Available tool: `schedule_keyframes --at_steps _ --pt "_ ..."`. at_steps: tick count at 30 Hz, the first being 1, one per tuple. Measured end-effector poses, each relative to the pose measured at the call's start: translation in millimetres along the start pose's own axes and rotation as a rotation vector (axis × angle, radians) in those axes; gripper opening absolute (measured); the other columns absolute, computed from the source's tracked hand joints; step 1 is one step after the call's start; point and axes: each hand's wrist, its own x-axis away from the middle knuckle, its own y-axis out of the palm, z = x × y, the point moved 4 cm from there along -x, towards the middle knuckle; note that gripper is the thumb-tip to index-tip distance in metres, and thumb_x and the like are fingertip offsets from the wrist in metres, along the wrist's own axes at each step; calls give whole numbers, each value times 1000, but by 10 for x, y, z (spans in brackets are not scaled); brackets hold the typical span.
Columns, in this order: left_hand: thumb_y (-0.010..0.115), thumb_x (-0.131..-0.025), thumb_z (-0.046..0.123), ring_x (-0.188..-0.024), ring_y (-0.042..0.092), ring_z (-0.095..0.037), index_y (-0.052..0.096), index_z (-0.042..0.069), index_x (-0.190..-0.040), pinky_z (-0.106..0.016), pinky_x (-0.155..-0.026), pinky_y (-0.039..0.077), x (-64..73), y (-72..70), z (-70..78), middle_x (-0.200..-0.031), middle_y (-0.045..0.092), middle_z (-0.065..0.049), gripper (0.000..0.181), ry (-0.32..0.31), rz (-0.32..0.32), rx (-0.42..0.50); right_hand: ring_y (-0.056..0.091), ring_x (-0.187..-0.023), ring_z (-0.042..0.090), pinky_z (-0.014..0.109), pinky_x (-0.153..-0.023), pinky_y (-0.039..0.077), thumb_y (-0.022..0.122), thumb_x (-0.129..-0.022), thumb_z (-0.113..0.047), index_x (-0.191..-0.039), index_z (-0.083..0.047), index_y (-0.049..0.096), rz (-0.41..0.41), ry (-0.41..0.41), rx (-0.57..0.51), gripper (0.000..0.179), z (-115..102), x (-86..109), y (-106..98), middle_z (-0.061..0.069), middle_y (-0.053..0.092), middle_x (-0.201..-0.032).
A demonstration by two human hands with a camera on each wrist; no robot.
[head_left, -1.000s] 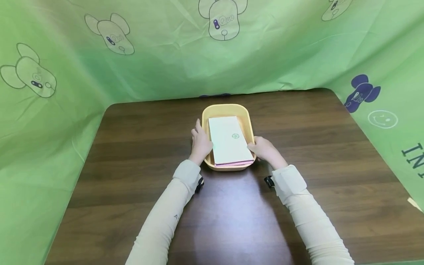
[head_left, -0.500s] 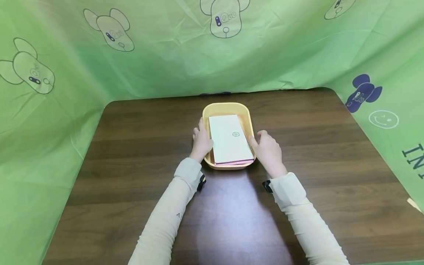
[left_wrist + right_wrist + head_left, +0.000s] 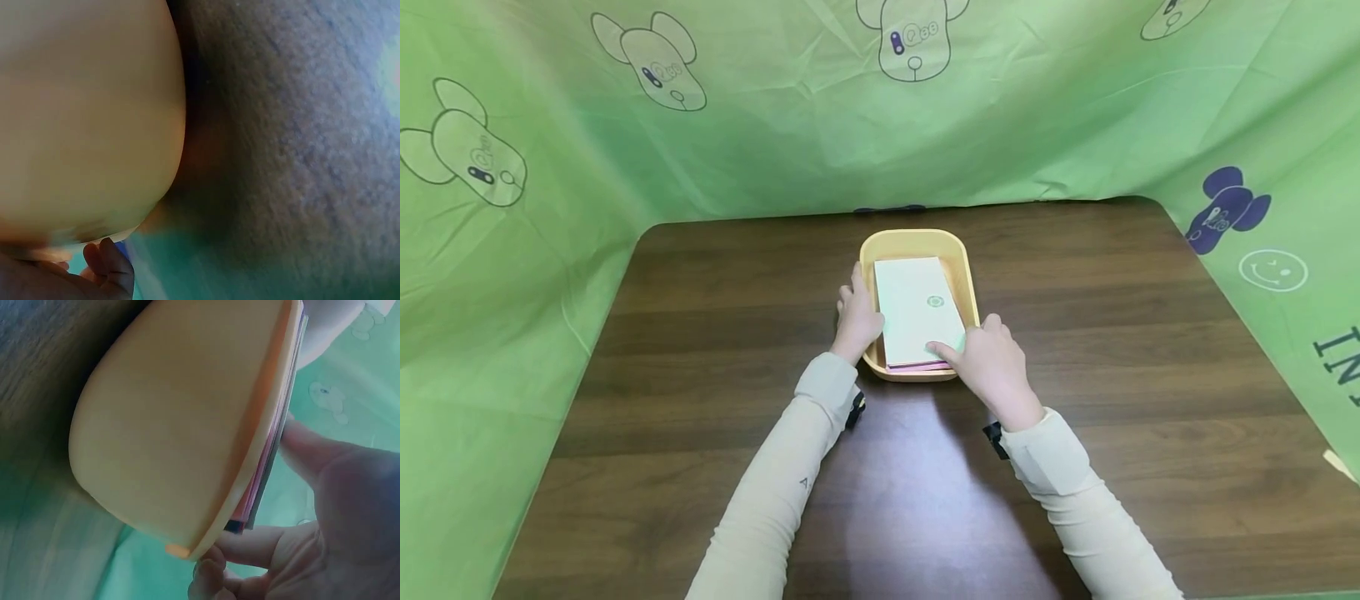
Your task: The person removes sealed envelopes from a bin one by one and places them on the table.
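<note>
A pale yellow plastic basket (image 3: pixel 912 237) stands toward the back of the table, holding a stack of thin booklets (image 3: pixel 912 308). The top cover is white with a small round green mark; pink and purple edges show below. My left hand (image 3: pixel 857 322) grips the basket's left rim, thumb inside and fingers outside. At the near right corner, my right hand (image 3: pixel 992 364) lays its thumb on the top booklet. In the right wrist view its other fingers are right at the basket rim (image 3: pixel 247 500), beside the stack's edge. The left wrist view mostly shows the basket's side wall (image 3: pixel 87 119).
The dark wood-grain table (image 3: pixel 737 333) spreads out on both sides of the basket. A green cloth (image 3: pixel 760 117) with printed bear figures hangs behind and along the sides. A small pale strip (image 3: pixel 1341 465) lies at the right table edge.
My right hand has let go of the basket's right rim, lifted off, and come nearer and leftward so its thumb is on the booklets. My left hand stays at the left rim.
</note>
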Motion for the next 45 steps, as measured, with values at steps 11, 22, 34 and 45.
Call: schedule_keyframes --at_steps 11,22,34,45 --pt "53 -81 -10 -129 34 -40 4 24 -154 -54 -100 40 0 -5 -5 -143 25 -25 94 -11 29 19 61 -80 42 51 -62 51 63 -85 -51 -78 6 65 42 31 -7 57 -43 28 -6 23 54 -90" --pt "55 -79 -9 -129 35 -40 5 23 -154 -52 -98 42 25 -3 4 -143 26 -24 96 -8 38 3 62 -78 43 51 -64 49 70 -81 -48 -93 5 53 44 69 -107 57 89 29 -105 24 58 -87" --pt "56 -81 -6 -128 37 -39 6 24 -154 -52 -99 41 0 8 -25 -141 28 -22 94 -20 32 2 56 -49 11 23 -49 45 61 -93 -20 -116 8 52 166 128 -760 38 553 -233 -185 3 64 -73" --pt "56 -85 -4 -129 37 -37 4 25 -154 -49 -99 43 -22 2 -33 -143 26 -21 92 -33 13 -24 45 -38 1 15 -40 36 57 -95 -17 -92 -11 47 352 431 -1218 12 1011 -552 -110 -10 52 -60"
